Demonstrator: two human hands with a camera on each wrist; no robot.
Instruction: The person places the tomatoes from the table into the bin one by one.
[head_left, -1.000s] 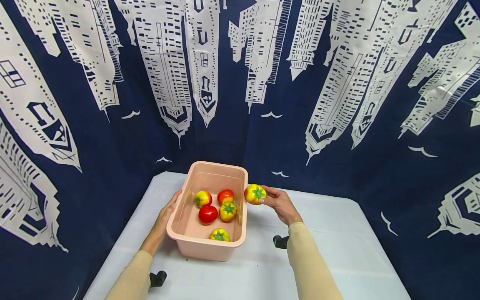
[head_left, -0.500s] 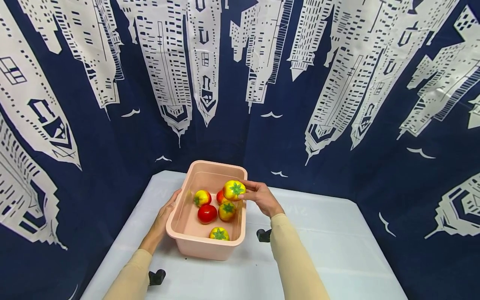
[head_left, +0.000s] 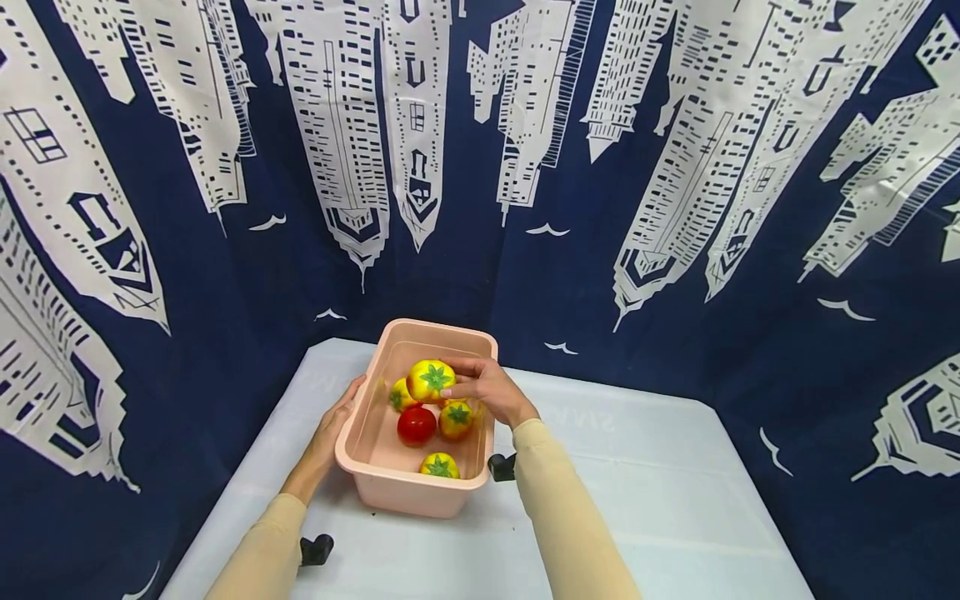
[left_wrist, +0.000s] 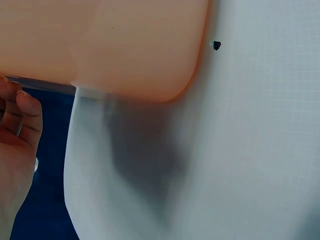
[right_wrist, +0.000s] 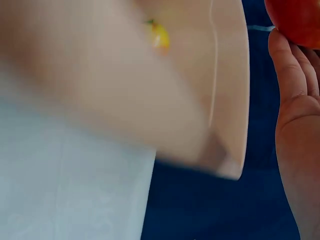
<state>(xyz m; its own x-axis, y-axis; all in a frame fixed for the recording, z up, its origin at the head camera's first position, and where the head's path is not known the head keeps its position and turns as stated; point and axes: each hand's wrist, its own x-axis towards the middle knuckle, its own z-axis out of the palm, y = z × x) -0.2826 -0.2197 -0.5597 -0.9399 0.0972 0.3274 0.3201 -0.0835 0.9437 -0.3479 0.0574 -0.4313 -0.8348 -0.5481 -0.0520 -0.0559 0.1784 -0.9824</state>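
My right hand pinches a yellow-and-red tomato with a green star-shaped calyx, holding it above the inside of a pink plastic bin. In the right wrist view the underside of this tomato looks red, at the fingertips. Beneath it in the bin lie several more tomatoes: a glossy red one, a yellow-orange one, a yellow one near the front wall, and others partly hidden. My left hand rests along the bin's left side, its relaxed fingers against the outer wall.
The bin stands on a white table, left of its middle. A dark blue curtain with white skyline prints hangs behind and at both sides. Black wrist mounts show beside both forearms.
My right hand has carried the tomato leftward, from just outside the bin's right rim to over its inside. My left hand and the bin have stayed in place.
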